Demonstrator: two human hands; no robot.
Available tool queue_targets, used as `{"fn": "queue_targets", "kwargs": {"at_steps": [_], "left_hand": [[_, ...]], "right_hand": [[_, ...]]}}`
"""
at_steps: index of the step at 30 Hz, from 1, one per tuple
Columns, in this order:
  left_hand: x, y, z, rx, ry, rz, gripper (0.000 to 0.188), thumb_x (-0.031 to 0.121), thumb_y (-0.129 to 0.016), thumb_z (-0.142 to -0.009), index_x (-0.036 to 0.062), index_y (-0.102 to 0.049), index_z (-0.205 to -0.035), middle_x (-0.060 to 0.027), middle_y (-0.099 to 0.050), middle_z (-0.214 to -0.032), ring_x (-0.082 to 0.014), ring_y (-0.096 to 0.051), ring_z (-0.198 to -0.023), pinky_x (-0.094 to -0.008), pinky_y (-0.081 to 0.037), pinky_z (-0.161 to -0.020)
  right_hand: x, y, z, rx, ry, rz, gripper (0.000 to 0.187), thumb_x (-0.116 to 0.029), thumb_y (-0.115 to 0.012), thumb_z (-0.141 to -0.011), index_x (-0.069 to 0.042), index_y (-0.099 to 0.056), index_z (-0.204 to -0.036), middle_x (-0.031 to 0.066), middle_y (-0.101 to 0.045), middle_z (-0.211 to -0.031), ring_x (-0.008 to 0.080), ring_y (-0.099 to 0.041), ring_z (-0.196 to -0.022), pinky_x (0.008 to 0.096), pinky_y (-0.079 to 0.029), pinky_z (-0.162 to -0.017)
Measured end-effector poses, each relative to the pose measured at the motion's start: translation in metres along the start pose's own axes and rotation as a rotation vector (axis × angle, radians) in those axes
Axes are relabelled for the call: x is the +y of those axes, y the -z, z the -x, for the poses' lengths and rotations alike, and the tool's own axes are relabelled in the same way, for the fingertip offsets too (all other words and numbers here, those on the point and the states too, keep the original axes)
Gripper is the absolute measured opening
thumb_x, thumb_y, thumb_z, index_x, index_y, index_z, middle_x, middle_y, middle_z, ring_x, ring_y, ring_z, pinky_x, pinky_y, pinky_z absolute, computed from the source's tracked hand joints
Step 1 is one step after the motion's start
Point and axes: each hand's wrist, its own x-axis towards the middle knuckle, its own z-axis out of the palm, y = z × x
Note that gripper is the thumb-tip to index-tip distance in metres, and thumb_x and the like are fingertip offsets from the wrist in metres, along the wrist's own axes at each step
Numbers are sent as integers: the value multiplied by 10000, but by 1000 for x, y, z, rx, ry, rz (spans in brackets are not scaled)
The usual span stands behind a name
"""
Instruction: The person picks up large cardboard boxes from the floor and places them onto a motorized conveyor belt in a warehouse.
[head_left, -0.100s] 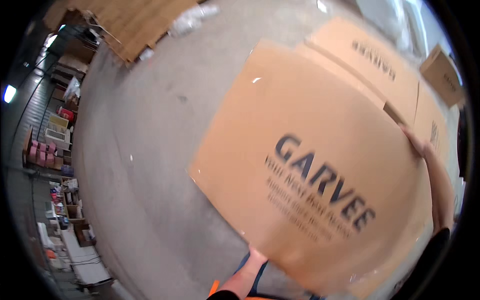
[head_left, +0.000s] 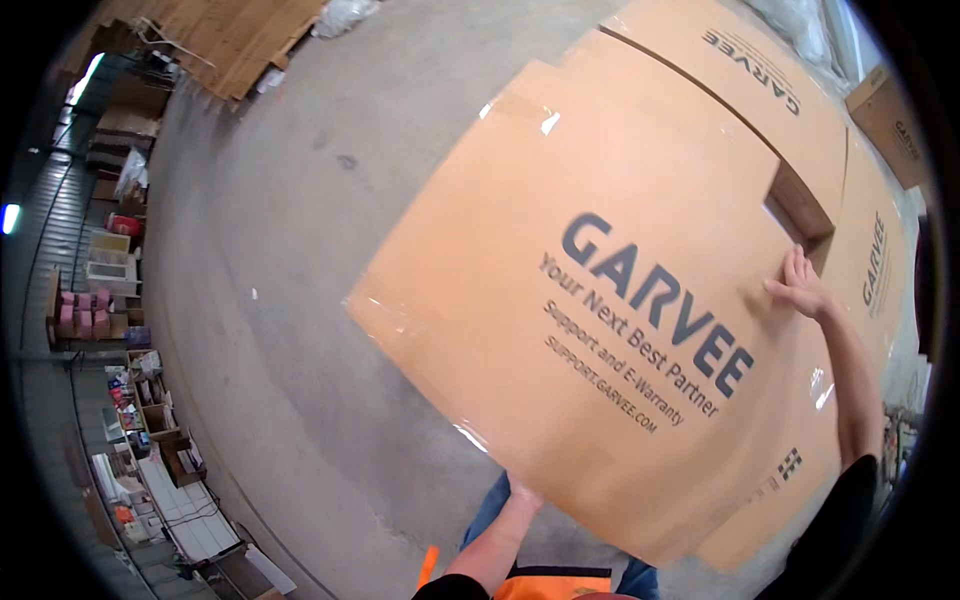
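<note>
A large brown cardboard panel with dark print lies tilted across the middle of the head view. My left hand is at its near edge, holding it there; the fingers are hidden behind the cardboard. Toward the right edge of the panel, my right hand lies on the surface with its fingers stretched out, holding nothing. Just past those fingertips is a rectangular gap in the cardboard. More printed cardboard surrounds the panel: a far section, a right section and a near-right section.
Grey concrete floor spreads to the left. A wooden pallet and crumpled clear plastic are at the far left. A closed carton stands at the far right. Cluttered shelves line the left side.
My right hand has moved from the panel's right edge onto its surface, its fingers now spread. The panel has shifted slightly left and the gap beside it shows more. My left hand stays at the near edge.
</note>
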Motion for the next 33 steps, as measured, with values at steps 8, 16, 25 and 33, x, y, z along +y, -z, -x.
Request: {"fn": "queue_targets", "kwargs": {"at_steps": [8, 16, 25, 33], "left_hand": [[-35, -27, -16, 45, -85, 162, 559, 490, -309, -925, 100, -406, -1313, -83, -468, -1308, -286, -437, -1190, -423, -384, -974], [-42, -35, -12, 17, -202, 45, 606, 529, -248, -902, 105, -451, -1286, -111, -499, -1270, -316, -482, -1143, -448, -403, -953], [-53, -94, -32, 294, -30, 283, 671, 611, -318, -876, 94, -450, -1283, -77, -507, -1250, -229, -489, -1138, -374, -430, -931], [-86, -52, -82, 463, -118, 147, 691, 622, -372, -861, 115, -409, -1329, -63, -498, -1251, -181, -468, -1130, -335, -391, -950]], "right_hand": [[92, -172, 144, 509, -196, -479, 876, -362, -696, -732, -23, -242, -1400, 228, -273, -1417, 329, -255, -1326, 457, -220, -1080], [102, -409, 326, -631, -426, -1951, 769, -619, -550, -779, -153, -350, -1356, 84, -417, -1342, 299, -471, -1139, 493, -400, -919], [17, -355, 277, -302, -336, -2185, 653, -573, -479, -852, -151, -385, -1341, 49, -416, -1353, 272, -403, -1221, 490, -335, -1006], [5, -341, 269, -333, -374, -2158, 594, -519, -492, -864, -151, -409, -1323, 44, -427, -1343, 259, -410, -1212, 490, -334, -1003]]}}
